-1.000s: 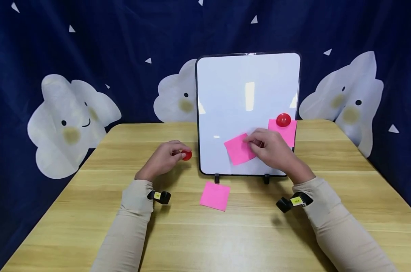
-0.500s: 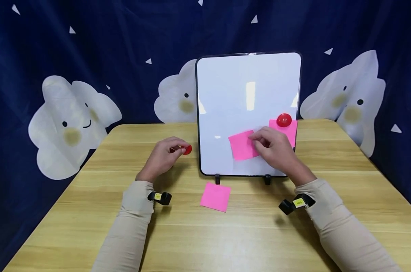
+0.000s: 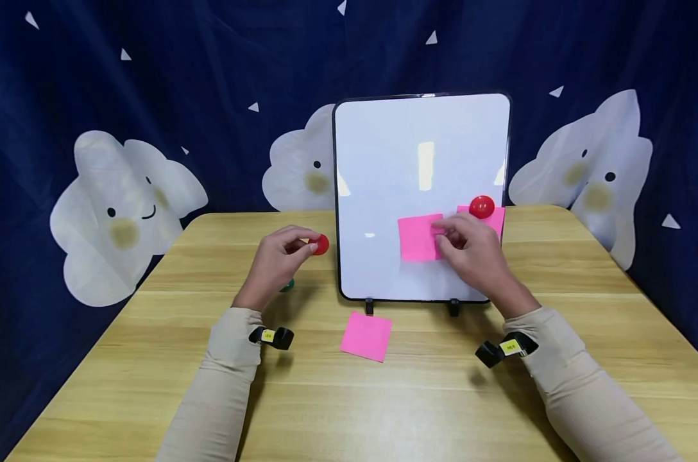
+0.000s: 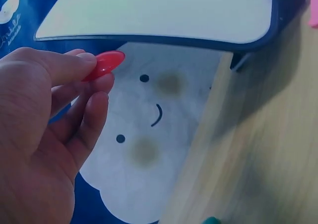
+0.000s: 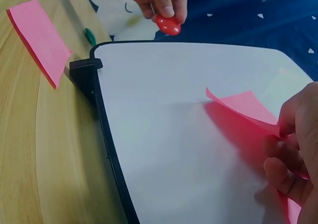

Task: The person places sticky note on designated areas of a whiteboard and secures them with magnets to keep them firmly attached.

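My left hand (image 3: 275, 263) pinches a round red magnet (image 3: 321, 244) between thumb and fingers, just left of the whiteboard (image 3: 383, 160). In the left wrist view the magnet (image 4: 107, 64) is tilted and apart from the board's edge. With my right hand (image 3: 476, 250) I pinch the right edge of a pink sticky note (image 3: 418, 237) in front of the board. The right wrist view shows this note (image 5: 243, 107) bent, its free corner lifted off the surface. Another pink note (image 3: 495, 221), partly hidden by my right hand, is on the board under a second red magnet (image 3: 482, 206).
A loose pink note (image 3: 367, 337) lies on the wooden table (image 3: 383, 410) before the board. Black feet (image 3: 454, 307) support the board. A small green object (image 3: 289, 285) lies on the table, partly hidden by my left hand. A dark blue curtain (image 3: 222, 58) hangs behind.
My right hand has moved the pink note up and right, turning it nearly level. My left hand has risen slightly with the red magnet, and the green object has come into view.
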The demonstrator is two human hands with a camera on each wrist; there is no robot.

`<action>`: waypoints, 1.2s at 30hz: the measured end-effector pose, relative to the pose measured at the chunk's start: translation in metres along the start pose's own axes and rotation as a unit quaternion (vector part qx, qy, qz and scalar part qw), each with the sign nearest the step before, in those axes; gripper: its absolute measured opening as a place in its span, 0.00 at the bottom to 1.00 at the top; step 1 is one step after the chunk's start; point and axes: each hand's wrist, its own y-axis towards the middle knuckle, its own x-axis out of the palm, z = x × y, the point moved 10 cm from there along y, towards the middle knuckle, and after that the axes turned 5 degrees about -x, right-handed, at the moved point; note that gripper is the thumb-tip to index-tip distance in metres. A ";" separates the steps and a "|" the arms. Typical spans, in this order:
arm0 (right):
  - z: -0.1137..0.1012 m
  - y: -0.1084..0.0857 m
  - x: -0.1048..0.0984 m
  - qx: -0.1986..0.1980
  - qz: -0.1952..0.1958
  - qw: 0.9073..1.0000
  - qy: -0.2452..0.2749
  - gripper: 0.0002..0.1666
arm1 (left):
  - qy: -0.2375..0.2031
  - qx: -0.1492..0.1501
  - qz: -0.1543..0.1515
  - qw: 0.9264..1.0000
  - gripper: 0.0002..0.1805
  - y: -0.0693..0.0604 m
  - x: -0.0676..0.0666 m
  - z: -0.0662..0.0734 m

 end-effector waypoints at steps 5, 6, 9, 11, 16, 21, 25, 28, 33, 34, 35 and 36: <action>0.001 0.000 -0.004 0.008 0.014 1.000 -0.004 0.14 | 0.005 0.010 -0.001 1.000 0.11 0.001 0.001 0.008; 0.002 0.000 -0.004 0.011 0.017 1.000 -0.006 0.14 | 0.005 0.011 -0.001 1.000 0.12 0.001 0.001 0.009; 0.004 -0.001 -0.006 0.021 0.021 0.999 -0.015 0.13 | -0.003 0.010 -0.005 1.000 0.12 0.001 0.003 0.012; 0.005 -0.001 -0.005 0.026 0.020 0.999 -0.019 0.14 | -0.011 0.010 -0.009 1.000 0.11 0.001 0.004 0.014; 0.006 -0.001 -0.004 0.033 0.014 0.999 -0.028 0.15 | -0.024 0.016 -0.014 0.999 0.09 0.000 0.006 0.018; 0.005 -0.001 -0.004 0.032 0.010 0.999 -0.038 0.16 | -0.029 0.026 -0.017 0.999 0.08 0.000 0.009 0.022; 0.004 0.000 -0.005 0.029 0.009 0.998 -0.051 0.16 | -0.034 0.032 -0.020 0.999 0.07 0.000 0.011 0.026; 0.004 0.000 -0.005 0.028 0.010 0.998 -0.061 0.16 | -0.036 0.034 -0.021 0.999 0.06 -0.001 0.012 0.029; 0.004 -0.001 -0.007 0.026 0.019 0.996 -0.080 0.17 | -0.034 0.045 -0.023 0.998 0.06 -0.001 0.014 0.033; 0.004 -0.001 -0.007 0.026 0.021 0.996 -0.085 0.18 | -0.034 0.047 -0.023 0.998 0.06 -0.001 0.014 0.033; 0.004 -0.002 -0.007 0.025 0.023 0.995 -0.089 0.18 | -0.033 0.048 -0.024 0.998 0.06 -0.002 0.014 0.033; 0.004 -0.002 -0.007 0.024 0.026 0.995 -0.092 0.18 | -0.032 0.048 -0.023 0.998 0.06 -0.002 0.014 0.033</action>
